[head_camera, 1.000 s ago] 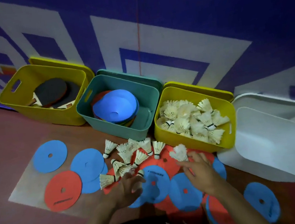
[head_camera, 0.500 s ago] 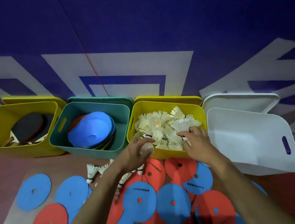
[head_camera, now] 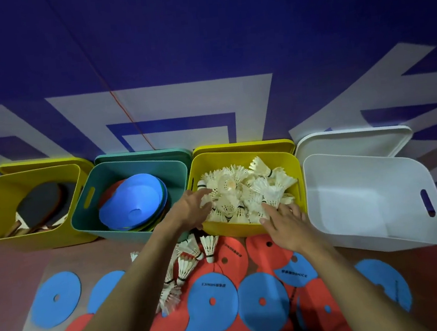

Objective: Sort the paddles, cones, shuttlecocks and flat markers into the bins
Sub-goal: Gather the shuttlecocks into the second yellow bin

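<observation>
**Hands over the shuttlecock bin**

Both hands reach into the middle yellow bin (head_camera: 251,228) at frame centre. Left hand (head_camera: 189,209) lies with fingers spread and relaxed on the heaped shuttlecocks (head_camera: 244,189); right hand (head_camera: 286,223) rests on the near rim, fingers straight, holding nothing. More loose shuttlecocks (head_camera: 192,252) lie lower centre among flat markers (head_camera: 263,301), two printed "SONICE". Paddles (head_camera: 40,204) fill the left yellow bin (head_camera: 30,241), cones (head_camera: 131,199) the teal bin (head_camera: 127,231). At right stands a white bin (head_camera: 377,234).

black "SONICE" lettering on blue flat marker (head_camera: 296,272), mirrored lettering on another (head_camera: 213,300)
</observation>
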